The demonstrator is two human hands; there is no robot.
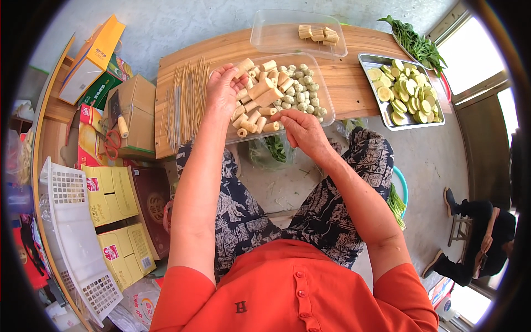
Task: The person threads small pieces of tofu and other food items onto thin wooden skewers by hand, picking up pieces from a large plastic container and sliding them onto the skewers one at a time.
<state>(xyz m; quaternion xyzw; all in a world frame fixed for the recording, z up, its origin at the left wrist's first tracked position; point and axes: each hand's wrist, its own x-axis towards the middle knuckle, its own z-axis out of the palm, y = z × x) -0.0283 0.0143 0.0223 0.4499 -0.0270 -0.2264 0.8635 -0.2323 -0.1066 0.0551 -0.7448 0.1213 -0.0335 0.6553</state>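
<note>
Gripping a tan roll are left fingers; I cannot tell about right fingers.

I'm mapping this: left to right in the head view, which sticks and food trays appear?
Thin tan sticks, clear rectangular plastic tray of beige cylinders and greenish balls, silver rectangular metal tray of sliced green rounds.

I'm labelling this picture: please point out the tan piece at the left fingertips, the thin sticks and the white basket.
Tan piece (244,67): head view, middle of its side.
Thin sticks (191,99): head view, middle of the bunch.
White basket (78,229): head view, its solid part.
</note>
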